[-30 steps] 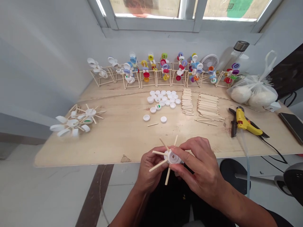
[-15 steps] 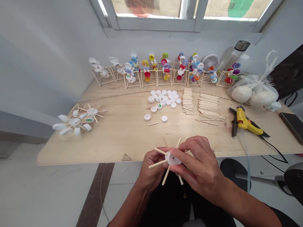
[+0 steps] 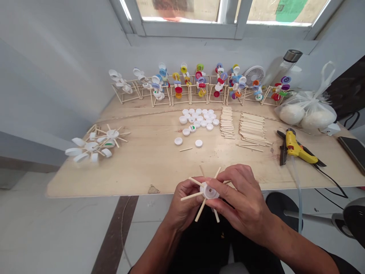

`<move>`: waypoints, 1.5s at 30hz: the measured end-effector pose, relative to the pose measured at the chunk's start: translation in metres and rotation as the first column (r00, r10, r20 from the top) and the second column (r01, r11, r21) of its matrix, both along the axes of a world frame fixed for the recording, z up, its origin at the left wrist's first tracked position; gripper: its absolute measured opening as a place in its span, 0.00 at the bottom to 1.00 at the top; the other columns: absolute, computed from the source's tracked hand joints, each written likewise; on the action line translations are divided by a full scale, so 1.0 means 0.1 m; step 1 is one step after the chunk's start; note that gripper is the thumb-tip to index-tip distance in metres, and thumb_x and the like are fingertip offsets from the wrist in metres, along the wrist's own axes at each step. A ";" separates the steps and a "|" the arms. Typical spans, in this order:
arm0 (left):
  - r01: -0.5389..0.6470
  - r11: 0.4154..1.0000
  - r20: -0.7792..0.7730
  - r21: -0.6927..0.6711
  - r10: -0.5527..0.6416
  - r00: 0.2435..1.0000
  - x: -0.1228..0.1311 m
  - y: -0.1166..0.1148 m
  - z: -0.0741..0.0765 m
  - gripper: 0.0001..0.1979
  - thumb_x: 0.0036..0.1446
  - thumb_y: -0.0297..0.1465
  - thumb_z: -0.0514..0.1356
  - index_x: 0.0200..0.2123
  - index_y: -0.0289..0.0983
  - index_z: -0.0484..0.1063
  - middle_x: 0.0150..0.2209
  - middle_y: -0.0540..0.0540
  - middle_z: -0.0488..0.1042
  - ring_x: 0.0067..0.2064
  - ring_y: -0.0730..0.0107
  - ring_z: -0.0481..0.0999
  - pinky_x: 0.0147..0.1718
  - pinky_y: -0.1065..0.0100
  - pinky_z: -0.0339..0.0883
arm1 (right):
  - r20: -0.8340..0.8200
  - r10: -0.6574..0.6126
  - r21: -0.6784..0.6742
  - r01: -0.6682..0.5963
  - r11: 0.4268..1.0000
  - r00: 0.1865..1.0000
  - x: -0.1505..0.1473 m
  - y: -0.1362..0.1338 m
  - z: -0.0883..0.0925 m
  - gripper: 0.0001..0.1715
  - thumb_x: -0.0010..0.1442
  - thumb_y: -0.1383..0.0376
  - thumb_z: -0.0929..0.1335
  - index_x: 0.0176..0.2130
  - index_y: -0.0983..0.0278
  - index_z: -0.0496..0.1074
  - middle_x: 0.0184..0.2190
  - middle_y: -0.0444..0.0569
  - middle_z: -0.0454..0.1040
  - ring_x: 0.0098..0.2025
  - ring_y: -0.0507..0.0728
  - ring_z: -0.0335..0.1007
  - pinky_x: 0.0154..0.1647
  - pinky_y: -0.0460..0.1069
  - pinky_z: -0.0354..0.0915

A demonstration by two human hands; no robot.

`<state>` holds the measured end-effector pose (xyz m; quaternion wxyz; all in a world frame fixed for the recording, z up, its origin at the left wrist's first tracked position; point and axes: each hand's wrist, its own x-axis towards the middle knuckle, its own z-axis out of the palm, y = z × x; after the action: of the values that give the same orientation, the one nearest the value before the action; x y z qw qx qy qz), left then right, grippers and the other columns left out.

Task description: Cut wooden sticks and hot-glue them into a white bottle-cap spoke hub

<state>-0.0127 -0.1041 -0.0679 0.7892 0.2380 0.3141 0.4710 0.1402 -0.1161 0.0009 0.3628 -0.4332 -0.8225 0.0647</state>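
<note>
Left hand and right hand have seemingly turned the spoked cap

A pale grey wall is topped by a grey-framed window, through which daylight is admitted. A plywood tabletop is set against the wall, and below it a pale tiled floor is crossed by a dark brown strip.
</note>
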 end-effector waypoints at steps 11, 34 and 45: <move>0.018 0.998 0.070 -0.056 -0.014 0.997 0.01 0.01 0.11 0.13 0.37 0.28 0.71 0.31 0.38 0.77 0.28 0.50 0.77 0.28 0.74 0.74 0.28 0.74 0.70 | -0.157 -0.048 -0.084 0.035 0.996 0.986 0.05 -0.04 -0.04 0.15 0.57 0.67 0.69 0.46 0.64 0.70 0.34 0.50 0.72 0.38 0.56 0.66 0.38 0.53 0.61; -0.035 0.998 -0.110 -0.059 0.028 0.994 -0.06 0.11 0.01 0.13 0.43 0.27 0.67 0.37 0.36 0.77 0.38 0.44 0.77 0.39 0.66 0.76 0.41 0.67 0.70 | -0.074 -0.124 0.009 0.125 0.992 0.989 0.00 0.09 -0.39 0.12 0.58 0.69 0.68 0.44 0.65 0.69 0.36 0.51 0.73 0.38 0.56 0.66 0.38 0.54 0.61; -0.021 0.997 -0.237 0.081 0.040 0.971 -0.04 -0.03 0.10 0.20 0.47 0.31 0.66 0.46 0.37 0.71 0.47 0.41 0.74 0.50 0.59 0.71 0.49 0.63 0.64 | 0.048 -0.191 0.107 0.185 0.977 0.980 -0.07 0.05 -0.36 0.15 0.58 0.71 0.66 0.46 0.67 0.69 0.37 0.52 0.73 0.40 0.58 0.66 0.42 0.55 0.60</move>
<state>-0.0167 -0.1068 -0.0582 0.7287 0.3183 0.3915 0.4630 0.1330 -0.1108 -0.0348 0.3648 -0.4916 -0.7904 -0.0245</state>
